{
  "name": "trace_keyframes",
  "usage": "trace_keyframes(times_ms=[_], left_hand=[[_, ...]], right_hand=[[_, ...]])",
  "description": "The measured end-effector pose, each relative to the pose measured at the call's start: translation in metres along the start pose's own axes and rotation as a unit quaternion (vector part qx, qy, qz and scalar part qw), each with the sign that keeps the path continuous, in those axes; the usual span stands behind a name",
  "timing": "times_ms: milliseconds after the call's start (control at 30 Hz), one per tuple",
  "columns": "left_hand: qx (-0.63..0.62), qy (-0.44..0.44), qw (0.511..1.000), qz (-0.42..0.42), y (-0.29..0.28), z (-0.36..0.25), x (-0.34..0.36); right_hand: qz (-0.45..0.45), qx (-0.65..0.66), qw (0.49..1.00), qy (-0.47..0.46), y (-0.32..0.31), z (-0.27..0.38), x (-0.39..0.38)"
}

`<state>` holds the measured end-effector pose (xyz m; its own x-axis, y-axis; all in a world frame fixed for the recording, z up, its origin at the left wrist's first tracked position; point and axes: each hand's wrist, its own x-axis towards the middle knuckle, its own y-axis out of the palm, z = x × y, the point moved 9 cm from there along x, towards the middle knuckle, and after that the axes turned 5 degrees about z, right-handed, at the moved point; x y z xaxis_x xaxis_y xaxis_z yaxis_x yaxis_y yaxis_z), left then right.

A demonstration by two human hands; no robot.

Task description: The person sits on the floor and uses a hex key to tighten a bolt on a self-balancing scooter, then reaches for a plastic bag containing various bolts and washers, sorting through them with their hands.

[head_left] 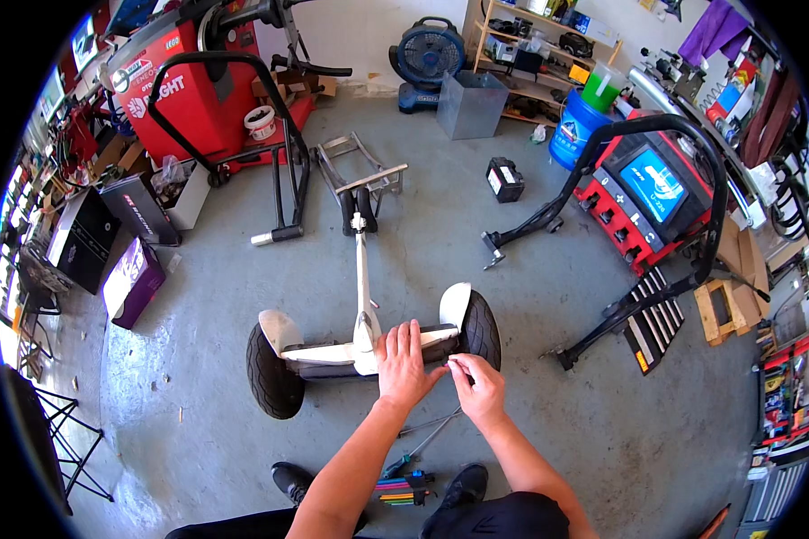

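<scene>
While left hand [404, 366] lies flat on 2-wheeled scooter [365, 342], fingers extended, right hand [480, 388] curls pinched alongside; contents unclear.

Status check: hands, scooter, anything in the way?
Left hand flat on white scooter. Right hand curled beside it, hold unclear. Both wheels on. Possible obstacle: teal-handled tool on floor between shoes.

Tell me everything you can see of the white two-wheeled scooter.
The scooter has a white, plastic-looking body with dark panels, two black wheels and white fenders. Its slim white stem extends away from you, ending in dark pads near a metal frame. It's on the grey floor, one wheel on either side. Your left hand lies on the body; your right hand is at its near edge, contact unclear.
</scene>
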<state>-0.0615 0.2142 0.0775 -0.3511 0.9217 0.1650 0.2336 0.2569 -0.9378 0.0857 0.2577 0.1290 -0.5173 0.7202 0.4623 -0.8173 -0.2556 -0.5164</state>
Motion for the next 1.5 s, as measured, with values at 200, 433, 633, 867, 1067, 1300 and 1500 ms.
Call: trace_keyframes(times_ms=[200, 433, 633, 867, 1067, 1300, 1500], left_hand=[[-0.007, 0.009, 1.0, -0.005, -0.001, -0.001, -0.001], [-0.003, 0.012, 1.0, -0.011, -0.002, -0.002, 0.0], [0.006, 0.005, 1.0, -0.018, 0.0, 0.001, -0.001], [-0.002, 0.003, 1.0, -0.014, 0.0, 0.001, -0.001], [-0.004, 0.014, 1.0, -0.027, 0.002, 0.0, -0.001], [-0.008, 0.013, 0.999, -0.028, 0.001, -0.001, -0.002], [0.007, -0.003, 0.999, 0.035, 0.007, 0.0, 0.001]], right_hand=[[-0.074, 0.035, 0.991, 0.103, -0.01, -0.038, -0.016], [-0.106, 0.232, 0.947, 0.193, -0.007, -0.076, -0.023], [-0.015, 0.066, 0.994, 0.088, 0.003, -0.026, 0.007], [-0.007, 0.037, 0.996, 0.082, -0.003, -0.023, 0.01], [-0.016, 0.046, 0.996, 0.073, -0.002, -0.04, 0.003], [-0.028, 0.097, 0.987, 0.126, -0.005, -0.054, -0.005], [0.063, -0.001, 0.996, 0.059, 0.013, -0.034, 0.004]])
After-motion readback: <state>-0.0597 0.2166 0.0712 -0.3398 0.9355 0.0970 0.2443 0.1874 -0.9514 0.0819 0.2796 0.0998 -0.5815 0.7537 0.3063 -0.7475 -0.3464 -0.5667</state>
